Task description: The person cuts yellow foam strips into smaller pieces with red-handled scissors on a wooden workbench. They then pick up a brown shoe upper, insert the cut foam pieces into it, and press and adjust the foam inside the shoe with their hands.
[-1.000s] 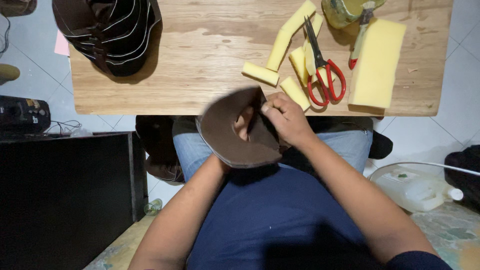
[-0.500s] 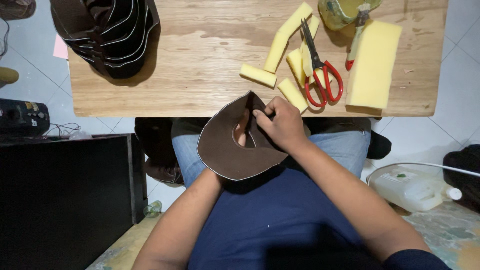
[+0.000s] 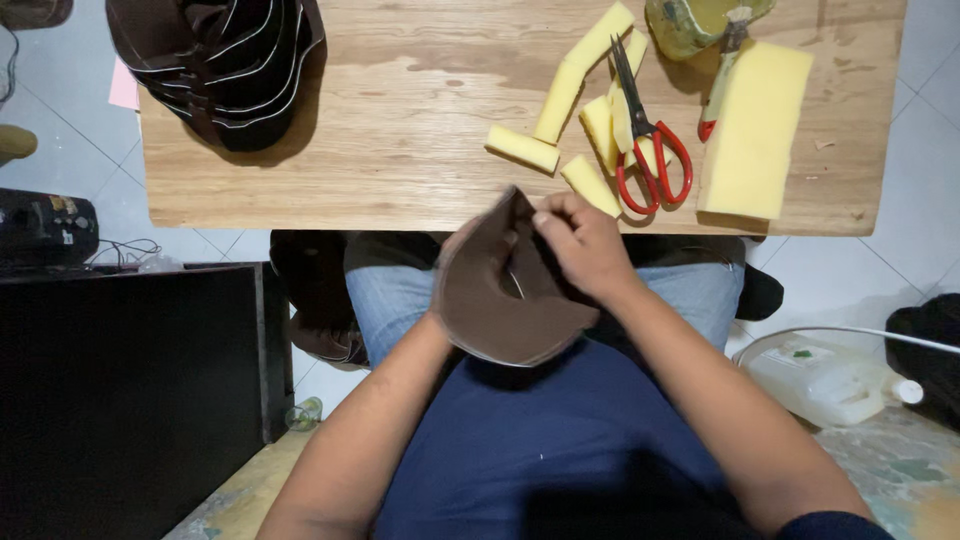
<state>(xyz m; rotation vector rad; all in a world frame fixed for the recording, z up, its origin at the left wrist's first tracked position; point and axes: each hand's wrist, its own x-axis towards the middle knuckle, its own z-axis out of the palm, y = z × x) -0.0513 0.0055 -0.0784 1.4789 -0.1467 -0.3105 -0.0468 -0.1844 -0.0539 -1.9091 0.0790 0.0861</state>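
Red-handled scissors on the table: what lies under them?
The scissors lie across yellow foam strips on the wooden table. How far the foam runs beneath the blades is hidden.

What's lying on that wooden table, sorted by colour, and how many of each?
Yellow foam pieces: 6, namely the big slab, the long strip, the short block and three small offcuts by the scissors.
Red-handled things: 2, the scissors and a tool leaning in the pot.
Dark brown: 1 stack of cap pieces.
Yellowish-green: 1 pot.
Total: 10.
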